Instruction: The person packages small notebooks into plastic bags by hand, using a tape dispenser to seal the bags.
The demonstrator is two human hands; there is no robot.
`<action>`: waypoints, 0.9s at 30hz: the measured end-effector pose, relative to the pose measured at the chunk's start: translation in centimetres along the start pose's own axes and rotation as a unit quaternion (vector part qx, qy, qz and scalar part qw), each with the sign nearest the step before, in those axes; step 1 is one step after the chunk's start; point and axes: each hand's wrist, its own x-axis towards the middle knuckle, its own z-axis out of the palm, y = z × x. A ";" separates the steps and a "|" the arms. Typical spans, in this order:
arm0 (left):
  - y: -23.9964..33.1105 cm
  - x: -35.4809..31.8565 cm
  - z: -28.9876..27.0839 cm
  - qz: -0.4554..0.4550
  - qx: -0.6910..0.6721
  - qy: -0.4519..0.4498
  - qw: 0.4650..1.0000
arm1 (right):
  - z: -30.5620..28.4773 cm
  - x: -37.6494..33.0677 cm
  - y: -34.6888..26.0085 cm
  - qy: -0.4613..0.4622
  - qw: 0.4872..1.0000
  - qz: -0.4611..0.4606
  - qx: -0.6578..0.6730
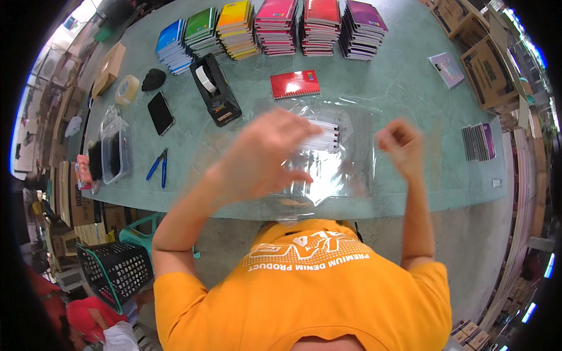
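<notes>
A clear plastic bag or sheet lies on the green tabletop in front of me, shiny with glare. Beneath or inside it are white-edged pages with black binding marks, partly covered by my left hand. My left hand, blurred by motion, hovers over the plastic's left side, thumb and fingers apart. At the plastic's right edge my right hand is raised with its fingers curled together; whatever may be in them is too blurred to make out. A single red spiral notebook lies just beyond the plastic.
Notebook stacks in several colours line the far side. Left are a black tape dispenser, phone, tape roll, blue-handled cutters and plastic box. Right are purple notebooks and cardboard boxes.
</notes>
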 end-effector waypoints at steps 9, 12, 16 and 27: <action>1.0 -3.4 3.7 0.100 0.114 -0.083 0.985 | 9.5 -2.4 1.8 0.111 0.947 -0.225 -0.199; 1.8 -1.7 3.8 0.065 0.097 -0.016 0.993 | 10.1 -2.3 0.1 0.125 0.977 -0.160 -0.066; 0.3 -1.9 5.3 0.015 0.109 -0.010 0.994 | 12.3 -2.9 -3.0 0.088 0.948 -0.045 0.303; -1.3 -4.2 3.0 0.203 0.130 -0.093 0.966 | 7.7 -1.5 -0.4 -0.061 0.888 -0.273 -0.366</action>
